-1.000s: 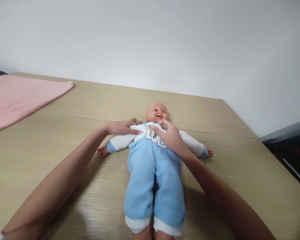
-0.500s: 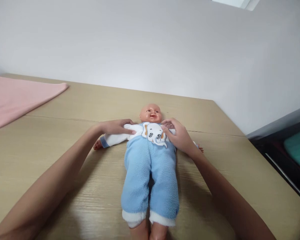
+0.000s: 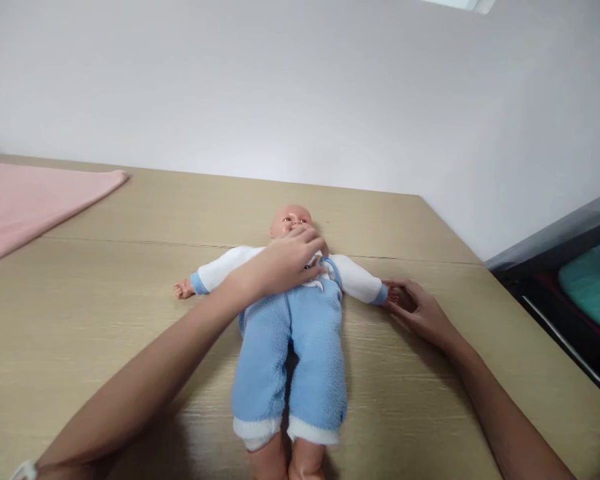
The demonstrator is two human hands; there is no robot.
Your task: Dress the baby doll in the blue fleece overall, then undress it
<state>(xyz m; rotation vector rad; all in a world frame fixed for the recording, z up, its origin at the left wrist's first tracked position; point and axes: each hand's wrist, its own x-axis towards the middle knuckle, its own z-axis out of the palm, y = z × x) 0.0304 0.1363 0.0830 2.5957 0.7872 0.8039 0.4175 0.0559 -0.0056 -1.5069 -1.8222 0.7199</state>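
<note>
A baby doll [image 3: 291,367] in a blue and white fleece suit lies on its back on the table, head away from me and arms spread. Across its chest lies my left hand [image 3: 293,261], open, with the thumb apart from the fingers. This hand covers the doll's chin and most of the white elephant patch [image 3: 314,284]. On the right, the thumb and fingers of my right hand [image 3: 420,312] close around the doll's small hand [image 3: 393,294], just past the blue cuff [image 3: 381,294].
A pink cloth [image 3: 40,203] lies flat on the left of the wooden table [image 3: 130,347]. Behind the table stands a pale wall [image 3: 280,93]. Past the right edge is a dark container [image 3: 545,300] with something green inside.
My left hand has moved right from the doll's shoulder onto its chest. My right hand has left the chest and gone out to the doll's hand. The doll's arm now shows fully.
</note>
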